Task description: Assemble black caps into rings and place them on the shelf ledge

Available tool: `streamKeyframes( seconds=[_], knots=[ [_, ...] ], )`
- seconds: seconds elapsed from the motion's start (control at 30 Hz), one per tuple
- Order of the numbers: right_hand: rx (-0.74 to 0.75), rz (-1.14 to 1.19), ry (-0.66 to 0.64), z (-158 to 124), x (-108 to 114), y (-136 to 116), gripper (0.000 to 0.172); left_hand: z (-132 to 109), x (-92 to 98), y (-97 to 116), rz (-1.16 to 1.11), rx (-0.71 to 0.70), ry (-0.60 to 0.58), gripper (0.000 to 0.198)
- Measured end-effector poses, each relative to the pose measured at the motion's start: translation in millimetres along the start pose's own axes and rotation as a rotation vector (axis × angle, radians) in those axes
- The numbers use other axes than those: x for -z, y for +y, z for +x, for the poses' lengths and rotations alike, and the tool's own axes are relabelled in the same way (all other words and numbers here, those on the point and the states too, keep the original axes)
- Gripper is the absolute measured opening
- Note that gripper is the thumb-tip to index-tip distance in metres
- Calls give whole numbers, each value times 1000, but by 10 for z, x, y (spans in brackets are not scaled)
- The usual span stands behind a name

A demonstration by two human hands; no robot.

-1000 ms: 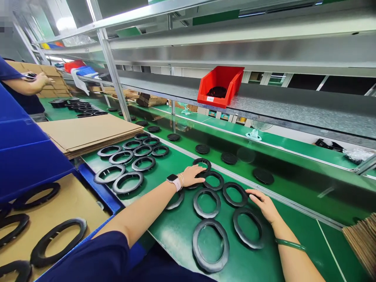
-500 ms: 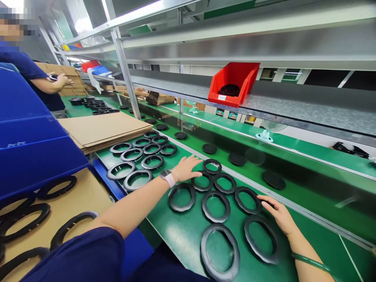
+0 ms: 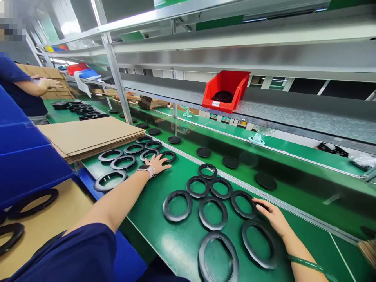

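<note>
rings [image 3: 200, 213] of black moulded material lay in loose rows on the green desk [image 3: 164, 250], spread around both your hands. your right hand [image 3: 272, 217] was open with the fingers spread, its fingertips [image 3: 256, 201] just beside the nearest ring [image 3: 234, 203], holding nothing. your left hand [image 3: 155, 163] lay flat and open, also holding nothing, just beside a far ring [image 3: 174, 156] in the group further up the desk. low, flat fingers suited these rings, since they could be nudged along without tilting or lifting. compared with the earlier frame, your left hand had slid away from the black rings toward that far group, while your right hand had barely shifted. a stack of cardboard sheets [image 3: 88, 137] lay on the desk past your left arm [image 3: 108, 203], and a red bin [image 3: 225, 91] sat on the shelf [image 3: 308, 107] above.
</note>
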State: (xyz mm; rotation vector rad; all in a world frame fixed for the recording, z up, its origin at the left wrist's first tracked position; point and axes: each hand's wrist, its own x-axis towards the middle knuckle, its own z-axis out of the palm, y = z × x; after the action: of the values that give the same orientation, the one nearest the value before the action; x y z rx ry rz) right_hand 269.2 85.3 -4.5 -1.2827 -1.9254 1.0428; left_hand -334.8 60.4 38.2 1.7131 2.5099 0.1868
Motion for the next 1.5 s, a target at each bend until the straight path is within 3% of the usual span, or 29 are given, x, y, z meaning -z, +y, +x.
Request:
streamKeyframes(
  seconds=[0.17,0.33,0.4,0.47,0.63,0.73,0.9,1.13,1.23,1.33,1.4,1.5],
  knots=[
    [-19,-3,-5,-6,21,5,60,-117,-137,411,-25,-200,-44,65],
    [-16,-21,-3,-10,47,63,61,-409,-81,792,-63,-389,-85,67],
    [-21,-26,-11,-11,57,81,61,-599,-15,774,-65,-420,-48,68],
    [-24,-31,-16,-6,64,94,61,-818,46,616,-46,-387,21,70],
    [-32,-36,-15,13,59,103,62,-1344,37,-47,48,-2,182,74],
    [-57,-52,-11,8,58,106,61,-1608,-98,-210,67,79,161,73],
    [-67,-66,4,7,65,150,61,-1939,-270,85,20,-94,124,75],
    [-54,-80,18,-2,63,188,61,-2159,-261,540,-112,-305,58,78],
    [-85,-55,5,-23,80,202,62,-2200,-268,630,-150,-371,35,80],
    [-69,-1,30,-36,127,266,61,-2057,-207,579,-173,-391,46,77],
    [-36,61,77,-35,166,334,60,-1775,-97,419,-172,-342,95,74],
    [-47,156,128,-24,206,440,60,-1084,150,-4,-142,-162,209,72]
  ],
)
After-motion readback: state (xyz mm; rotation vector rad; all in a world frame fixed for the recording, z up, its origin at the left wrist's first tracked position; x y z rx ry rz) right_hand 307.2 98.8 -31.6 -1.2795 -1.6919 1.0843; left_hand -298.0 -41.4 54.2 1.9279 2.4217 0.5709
